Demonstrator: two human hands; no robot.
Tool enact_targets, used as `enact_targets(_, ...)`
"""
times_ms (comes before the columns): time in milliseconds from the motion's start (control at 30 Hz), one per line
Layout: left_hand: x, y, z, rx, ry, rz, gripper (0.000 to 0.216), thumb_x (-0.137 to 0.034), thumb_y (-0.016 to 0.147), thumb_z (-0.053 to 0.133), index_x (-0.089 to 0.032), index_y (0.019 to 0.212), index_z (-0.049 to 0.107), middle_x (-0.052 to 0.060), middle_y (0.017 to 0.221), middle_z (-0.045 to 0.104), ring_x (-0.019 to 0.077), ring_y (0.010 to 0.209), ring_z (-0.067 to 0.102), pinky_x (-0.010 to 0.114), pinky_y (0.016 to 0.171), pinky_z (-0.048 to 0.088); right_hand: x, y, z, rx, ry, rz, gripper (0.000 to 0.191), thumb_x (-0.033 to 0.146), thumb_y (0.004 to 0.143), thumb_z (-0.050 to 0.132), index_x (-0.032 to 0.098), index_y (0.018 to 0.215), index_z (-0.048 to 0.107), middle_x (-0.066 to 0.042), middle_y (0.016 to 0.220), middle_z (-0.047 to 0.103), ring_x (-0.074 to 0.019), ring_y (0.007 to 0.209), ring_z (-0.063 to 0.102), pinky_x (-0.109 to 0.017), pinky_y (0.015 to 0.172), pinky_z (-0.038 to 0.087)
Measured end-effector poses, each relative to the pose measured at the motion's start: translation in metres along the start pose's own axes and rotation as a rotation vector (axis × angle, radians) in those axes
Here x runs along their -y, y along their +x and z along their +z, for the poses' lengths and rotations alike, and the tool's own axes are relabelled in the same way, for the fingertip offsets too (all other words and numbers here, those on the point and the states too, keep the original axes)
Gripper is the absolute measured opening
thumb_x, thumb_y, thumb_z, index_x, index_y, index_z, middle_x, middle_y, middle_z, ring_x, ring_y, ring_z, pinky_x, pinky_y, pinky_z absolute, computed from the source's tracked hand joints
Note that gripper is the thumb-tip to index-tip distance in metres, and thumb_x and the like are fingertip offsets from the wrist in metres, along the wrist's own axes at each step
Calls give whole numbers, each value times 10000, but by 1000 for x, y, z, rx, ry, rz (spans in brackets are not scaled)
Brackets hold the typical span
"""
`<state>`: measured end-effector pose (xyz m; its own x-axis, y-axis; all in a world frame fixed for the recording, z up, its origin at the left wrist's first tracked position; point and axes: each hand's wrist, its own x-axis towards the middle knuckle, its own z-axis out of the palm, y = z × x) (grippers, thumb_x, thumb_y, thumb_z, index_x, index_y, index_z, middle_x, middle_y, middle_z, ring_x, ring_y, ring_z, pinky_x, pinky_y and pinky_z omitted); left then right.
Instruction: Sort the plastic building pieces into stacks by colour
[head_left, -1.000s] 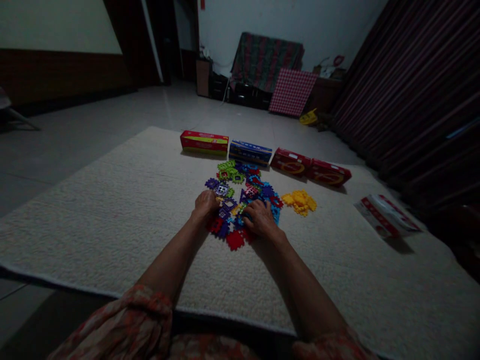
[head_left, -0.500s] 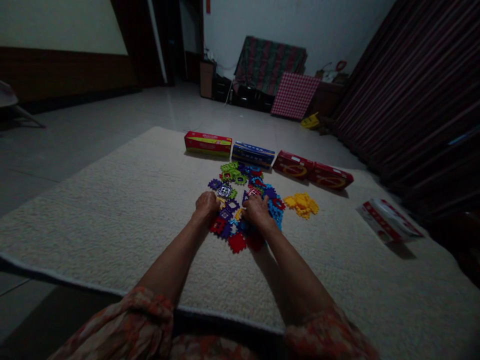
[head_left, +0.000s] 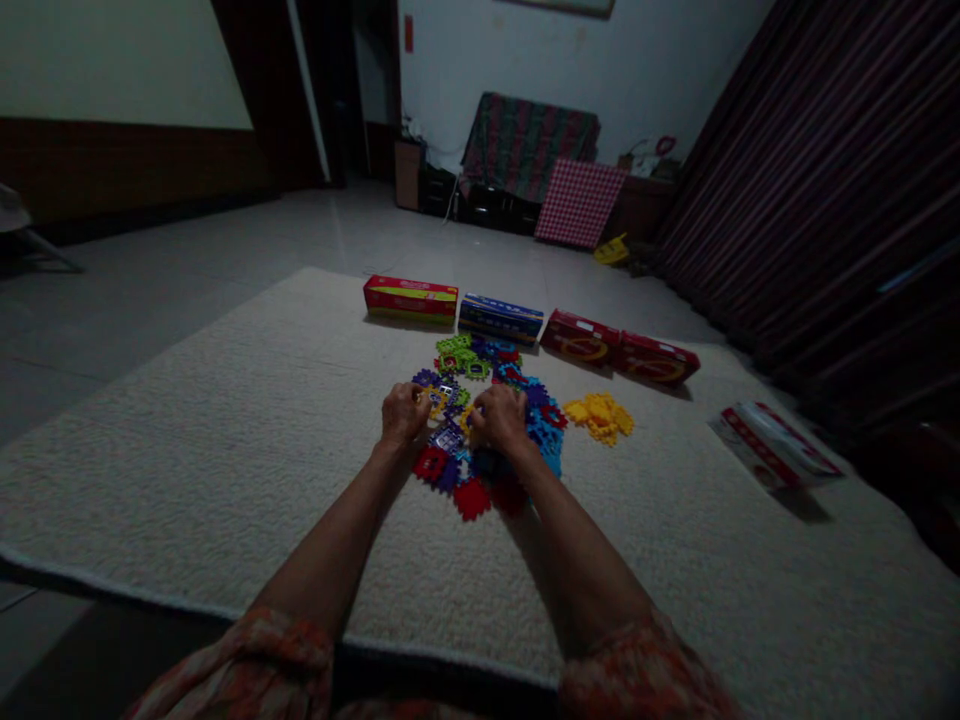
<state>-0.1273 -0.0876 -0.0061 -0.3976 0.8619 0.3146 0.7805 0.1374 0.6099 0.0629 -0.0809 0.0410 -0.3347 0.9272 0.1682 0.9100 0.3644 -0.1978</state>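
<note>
A loose pile of toothed plastic building pieces (head_left: 472, 498) in red, purple, blue and green lies on the pale mat. My left hand (head_left: 403, 412) is at the pile's left side, its fingers pinched on a yellow toothed building piece (head_left: 435, 402) with an open middle. Opposite it, my right hand (head_left: 501, 415) is closed over the middle of the pile. A second yellow building piece (head_left: 466, 420) shows at its fingertips, mostly covered by the fingers. Right of the pile sits a separate heap of yellow pieces (head_left: 601, 416).
Behind the pile stand a red and yellow-green box (head_left: 411, 299), a blue box (head_left: 500, 318) and two dark red boxes (head_left: 580, 338). Another red and white box (head_left: 780, 445) lies at the right. The mat (head_left: 225, 480) has its near edge by my sleeves.
The view has tilted up slightly. My left hand has drawn a yellow piece up and left, so more of it shows. My right hand has shifted a little left and its fingers have curled in.
</note>
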Motion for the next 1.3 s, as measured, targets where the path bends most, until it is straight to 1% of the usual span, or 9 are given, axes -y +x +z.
enact_targets(100,-4,1,1,-92,-160,70,88,-173,788,608,-186,822,688,75,851,690,217,807,661,335,810,539,3,5,3,-210,266,-51,143,208,899,568,190,953,699,-111,1094,719,-261,1151,591,-425,1027,365)
enact_targets(233,-18,-3,3,-131,-414,76,56,-208,783,625,-190,816,667,49,868,685,169,731,638,296,733,541,10,12,12,-275,647,-33,92,222,857,568,207,889,653,-72,965,738,-212,939,677,-336,879,488)
enact_targets(367,-40,-11,9,-20,-655,15,106,-234,752,666,-189,847,676,10,791,695,158,728,647,272,705,534,8,12,18,-313,907,84,94,314,812,581,225,820,609,-11,793,701,-184,748,665,-310,742,525)
enact_targets(533,-69,-21,23,189,-907,-67,158,-263,783,617,-181,904,678,3,790,705,146,644,642,252,586,520,-19,4,13,-368,1077,138,246,455,772,607,224,854,603,-14,806,692,-183,734,647,-308,696,538)
enact_targets(633,-82,-29,31,212,-804,24,145,-248,826,595,-188,921,688,7,787,702,158,683,660,272,637,537,-53,-6,0,-459,953,168,270,474,765,602,219,852,616,-22,807,692,-190,741,636,-326,729,528)
enact_targets(767,-98,-52,42,161,-510,437,166,-165,873,546,-191,914,705,62,920,716,195,898,674,353,868,547,-115,-23,-19,-585,704,317,254,434,755,586,206,852,640,-57,851,713,-217,803,645,-356,799,513)
enact_targets(967,-131,-98,57,404,-127,996,308,-282,881,642,-185,1167,701,150,1370,610,306,1283,528,487,1064,446,-198,-53,-28,-637,481,594,220,352,723,510,207,838,630,-108,932,723,-252,865,648,-403,844,511)
enact_targets(1133,-148,-108,61,526,116,1108,313,-353,914,619,-226,1186,708,137,1501,508,364,1407,394,560,1069,385,-230,-74,-23,-645,424,666,161,324,708,494,229,783,600,-91,843,686,-293,842,651,-479,836,499)
enact_targets(1300,-145,-100,57,575,218,1081,267,-356,922,585,-204,1076,743,136,1455,537,373,1391,398,565,1047,398,-235,-78,-16,-698,336,670,145,287,705,508,231,794,608,-137,936,663,-380,1039,605,-635,981,393)
